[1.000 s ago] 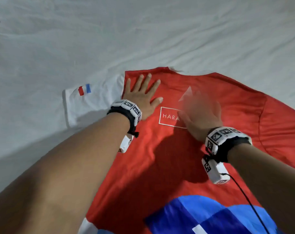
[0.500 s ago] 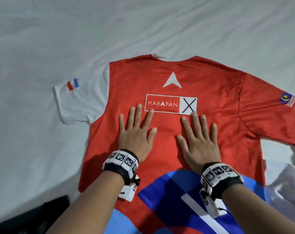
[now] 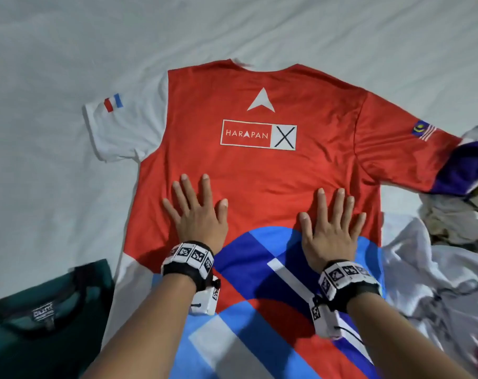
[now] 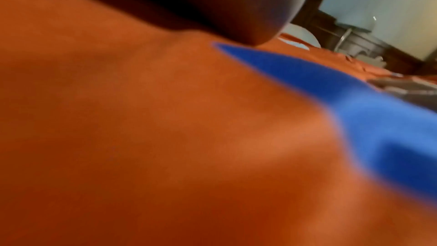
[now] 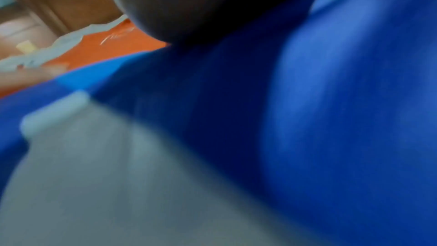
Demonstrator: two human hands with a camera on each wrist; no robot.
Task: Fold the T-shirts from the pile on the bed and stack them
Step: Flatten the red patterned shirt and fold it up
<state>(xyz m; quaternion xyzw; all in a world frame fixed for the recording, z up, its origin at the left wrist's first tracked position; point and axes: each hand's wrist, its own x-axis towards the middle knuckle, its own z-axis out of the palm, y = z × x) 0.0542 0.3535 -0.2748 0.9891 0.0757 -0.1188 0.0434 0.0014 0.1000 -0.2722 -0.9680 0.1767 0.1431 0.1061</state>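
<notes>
A red T-shirt [image 3: 259,173] with a white left sleeve, a HARAPAN print and blue and white shapes near its hem lies spread flat, back up, on the bed. My left hand [image 3: 197,212] presses flat on the red cloth at mid-back, fingers straight and spread. My right hand [image 3: 332,222] lies flat beside it at the edge of the blue patch. Both wrist views are blurred: the left shows the red cloth [image 4: 165,137] close under the palm, the right the blue and white print [image 5: 331,119].
A folded dark green T-shirt [image 3: 46,310] lies at the near left. A pile of crumpled clothes [image 3: 456,242], white, purple and yellow, sits at the right, over the end of the red sleeve. The white bed sheet [image 3: 68,50] stretches beyond.
Both hands have slid down the shirt toward me, from the collar and print area to the mid-back, smoothing it flat. The green shirt and the pile have come into view.
</notes>
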